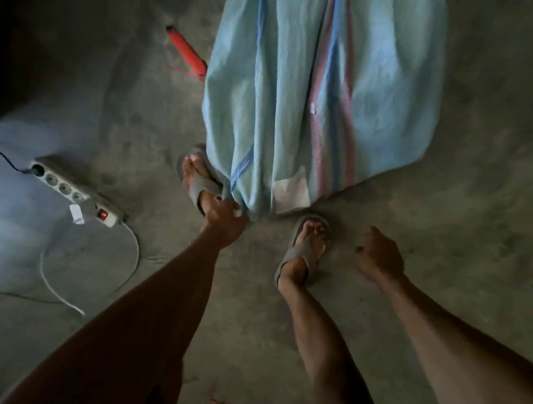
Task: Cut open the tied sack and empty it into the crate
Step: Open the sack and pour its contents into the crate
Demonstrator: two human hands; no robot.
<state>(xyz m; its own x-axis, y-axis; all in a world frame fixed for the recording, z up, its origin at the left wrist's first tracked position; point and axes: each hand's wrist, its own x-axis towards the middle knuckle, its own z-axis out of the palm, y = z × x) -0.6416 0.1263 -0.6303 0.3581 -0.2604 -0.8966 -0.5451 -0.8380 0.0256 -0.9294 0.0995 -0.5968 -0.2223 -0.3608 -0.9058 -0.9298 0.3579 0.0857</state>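
Note:
A large light-blue woven sack (291,85) with blue and red stripes lies on the concrete floor, stretching from my feet to the top edge of view. My left hand (223,218) grips the sack's near bottom corner. My right hand (379,252) hovers loosely curled to the right of the sack's near end and holds nothing. A red-handled tool (185,50), likely a cutter, lies on the floor beside the sack's left side. The sack's far end and the crate are out of view.
A white power strip (78,192) with a lit red switch and cables lies on the floor at the left. My sandalled feet (304,248) stand at the sack's near end. A dark object fills the upper left corner.

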